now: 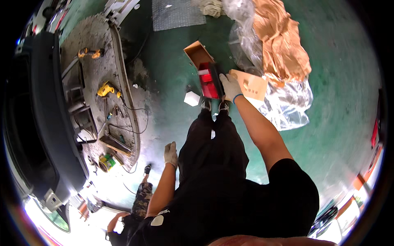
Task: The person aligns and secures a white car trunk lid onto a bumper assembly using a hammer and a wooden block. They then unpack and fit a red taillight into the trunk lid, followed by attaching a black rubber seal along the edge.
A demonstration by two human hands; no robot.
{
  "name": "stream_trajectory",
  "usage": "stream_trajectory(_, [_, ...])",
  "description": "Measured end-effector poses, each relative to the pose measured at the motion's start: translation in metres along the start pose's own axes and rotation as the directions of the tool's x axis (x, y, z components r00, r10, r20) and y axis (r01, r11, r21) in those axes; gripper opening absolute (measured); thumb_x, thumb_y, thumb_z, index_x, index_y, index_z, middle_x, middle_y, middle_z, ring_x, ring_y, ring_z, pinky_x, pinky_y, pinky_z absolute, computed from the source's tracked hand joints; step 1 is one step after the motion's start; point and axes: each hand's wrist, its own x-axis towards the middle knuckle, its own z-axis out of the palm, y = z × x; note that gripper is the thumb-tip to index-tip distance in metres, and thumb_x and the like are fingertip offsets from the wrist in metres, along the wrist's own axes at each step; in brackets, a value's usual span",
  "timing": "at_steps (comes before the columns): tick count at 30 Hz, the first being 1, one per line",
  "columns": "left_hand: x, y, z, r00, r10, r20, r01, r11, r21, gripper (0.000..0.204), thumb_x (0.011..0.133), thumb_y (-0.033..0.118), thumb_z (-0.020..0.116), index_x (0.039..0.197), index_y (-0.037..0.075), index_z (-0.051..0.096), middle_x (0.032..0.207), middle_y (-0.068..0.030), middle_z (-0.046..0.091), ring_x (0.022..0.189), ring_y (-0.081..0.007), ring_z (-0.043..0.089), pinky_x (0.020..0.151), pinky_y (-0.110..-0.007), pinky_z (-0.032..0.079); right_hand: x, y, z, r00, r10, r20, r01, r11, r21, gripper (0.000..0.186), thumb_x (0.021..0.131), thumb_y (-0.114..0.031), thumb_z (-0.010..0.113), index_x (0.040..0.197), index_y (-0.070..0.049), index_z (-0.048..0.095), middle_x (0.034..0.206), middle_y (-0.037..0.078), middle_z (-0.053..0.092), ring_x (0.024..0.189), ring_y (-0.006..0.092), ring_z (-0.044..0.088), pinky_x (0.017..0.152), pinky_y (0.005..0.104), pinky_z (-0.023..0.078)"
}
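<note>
My right hand [232, 87], in a pale work glove with a blue cuff edge, grips the dark side of a red vehicle tail light [209, 84]. The light has a whitish band across its red lens and is above my shoes. Just beyond it, an open cardboard box [198, 53] partly shows behind the light's far end. My left hand [170, 154], also gloved, hangs beside my left thigh with its fingers curled in and nothing visible in them.
Brown paper [283, 41], clear plastic wrap [287, 104] and a cardboard piece [250, 85] lie right. A white scrap [191, 98] is near my feet. Left, a platform [123, 78] bears yellow power tools [106, 89] and a cable beside a large dark vehicle part [49, 102]. Another person [141, 201] is lower left.
</note>
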Motion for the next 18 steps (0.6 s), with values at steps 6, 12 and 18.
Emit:
stream_trajectory(6, [0.095, -0.029, 0.022, 0.996, -0.035, 0.086, 0.012, 0.965, 0.260, 0.058, 0.102, 0.049, 0.063, 0.125, -0.004, 0.068, 0.108, -0.0152, 0.073, 0.099, -0.0275, 0.069, 0.095, -0.041, 0.053, 0.143, 0.039, 0.052, 1.000, 0.014, -0.017, -0.014, 1.000, 0.022, 0.059, 0.108, -0.047, 0.053, 0.127, 0.007, 0.068, 0.122, 0.029, 0.073, 0.119, 0.0437, 0.068, 0.103, 0.0456, 0.050])
stream_trajectory(12, [0.150, 0.039, 0.108, 0.972, -0.187, 0.140, 0.199, 0.977, -0.082, 0.054, 0.101, 0.044, 0.063, 0.133, 0.000, 0.065, 0.114, -0.0116, 0.072, 0.102, -0.0229, 0.068, 0.092, -0.037, 0.053, 0.252, 0.030, 0.103, 0.994, -0.040, 0.101, 0.072, 0.939, -0.336, 0.059, 0.106, -0.051, 0.052, 0.107, 0.005, 0.072, 0.112, 0.035, 0.070, 0.114, 0.0534, 0.064, 0.099, 0.0572, 0.049])
stream_trajectory(18, [0.167, 0.069, 0.149, 0.967, -0.144, 0.208, 0.184, 0.964, -0.190, 0.047, 0.105, 0.037, 0.060, 0.137, 0.003, 0.064, 0.120, -0.0098, 0.071, 0.108, -0.0206, 0.068, 0.095, -0.035, 0.054, 0.356, 0.098, 0.174, 0.981, 0.072, 0.179, 0.058, 0.777, -0.626, 0.060, 0.106, -0.051, 0.051, 0.112, 0.005, 0.073, 0.118, 0.034, 0.071, 0.118, 0.0507, 0.066, 0.101, 0.0561, 0.051])
